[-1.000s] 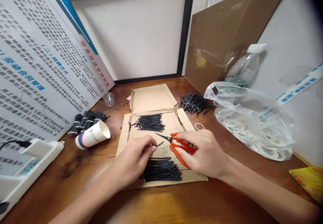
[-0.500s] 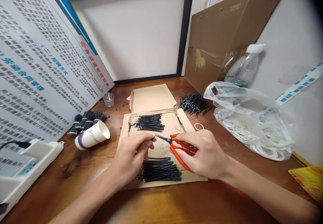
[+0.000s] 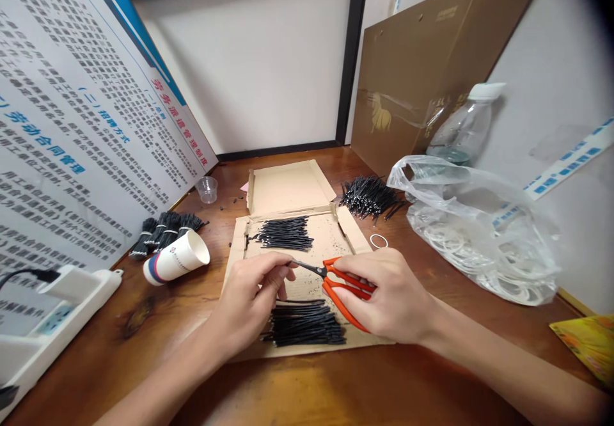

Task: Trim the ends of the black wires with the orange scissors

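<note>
My right hand (image 3: 391, 295) is closed round the orange handles of a pair of scissors (image 3: 330, 277), whose narrow dark blades point left. Their tips meet the fingertips of my left hand (image 3: 256, 291), which pinches a short black wire; only its dark end shows there, the rest is hidden by the fingers. Below the hands a row of black wires (image 3: 307, 322) lies on an opened cardboard box (image 3: 326, 285). A second row of black wires (image 3: 285, 233) lies farther back on the same cardboard, which is sprinkled with tiny dark scraps.
A heap of black wires (image 3: 367, 196) and a white ring (image 3: 378, 241) lie right of the cardboard. Farther right are a plastic bag (image 3: 480, 240) of white rings and a bottle (image 3: 463, 125). Left are a tipped paper cup (image 3: 177, 258), tied wire bundles (image 3: 165, 229) and a power strip (image 3: 62, 311).
The scissors have moved slightly left, their tips now at the fingertips of my left hand, and the blades look closed together. My left hand has barely moved.
</note>
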The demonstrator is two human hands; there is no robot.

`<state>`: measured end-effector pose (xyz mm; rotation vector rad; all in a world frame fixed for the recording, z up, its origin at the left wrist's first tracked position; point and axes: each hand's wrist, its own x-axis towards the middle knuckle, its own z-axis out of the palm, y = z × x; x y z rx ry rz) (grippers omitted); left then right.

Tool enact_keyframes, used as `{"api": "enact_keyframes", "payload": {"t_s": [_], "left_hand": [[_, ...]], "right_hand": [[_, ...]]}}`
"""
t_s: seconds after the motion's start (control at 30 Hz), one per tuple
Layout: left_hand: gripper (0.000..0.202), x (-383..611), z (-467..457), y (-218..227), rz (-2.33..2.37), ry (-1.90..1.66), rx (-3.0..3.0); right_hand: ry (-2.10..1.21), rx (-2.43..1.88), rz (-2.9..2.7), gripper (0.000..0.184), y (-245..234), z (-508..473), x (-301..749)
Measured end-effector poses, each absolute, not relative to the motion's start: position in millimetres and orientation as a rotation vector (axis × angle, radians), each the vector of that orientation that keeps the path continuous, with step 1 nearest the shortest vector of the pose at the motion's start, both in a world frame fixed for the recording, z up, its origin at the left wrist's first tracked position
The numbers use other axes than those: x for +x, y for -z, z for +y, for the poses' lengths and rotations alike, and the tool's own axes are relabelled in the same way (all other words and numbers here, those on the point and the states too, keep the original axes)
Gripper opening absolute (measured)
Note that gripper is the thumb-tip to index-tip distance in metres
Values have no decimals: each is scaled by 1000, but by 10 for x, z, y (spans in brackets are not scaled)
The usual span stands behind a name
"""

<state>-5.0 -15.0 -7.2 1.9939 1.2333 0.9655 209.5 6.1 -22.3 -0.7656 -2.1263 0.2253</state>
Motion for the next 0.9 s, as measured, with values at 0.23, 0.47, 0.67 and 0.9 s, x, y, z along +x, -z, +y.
{"api": "enact_keyframes", "payload": {"t_s": [0.23,0.47,0.67,0.9], "left_hand": [[20,-36,-168,41,1242,-935,2028],[22,-45,-166,45,1231,-931,2040],[20,-56,-169,36,1226,-936,2044],[16,-64,-169,43,1227,-981,2038]], "right_hand": [[-220,-772,-2121,16,230,59,2092],[-186,-760,-2127,16,241,62,2095],[-197,-770,-2102,17,247,74,2086],[-298,-753,-2109,15,233,65,2090]]}}
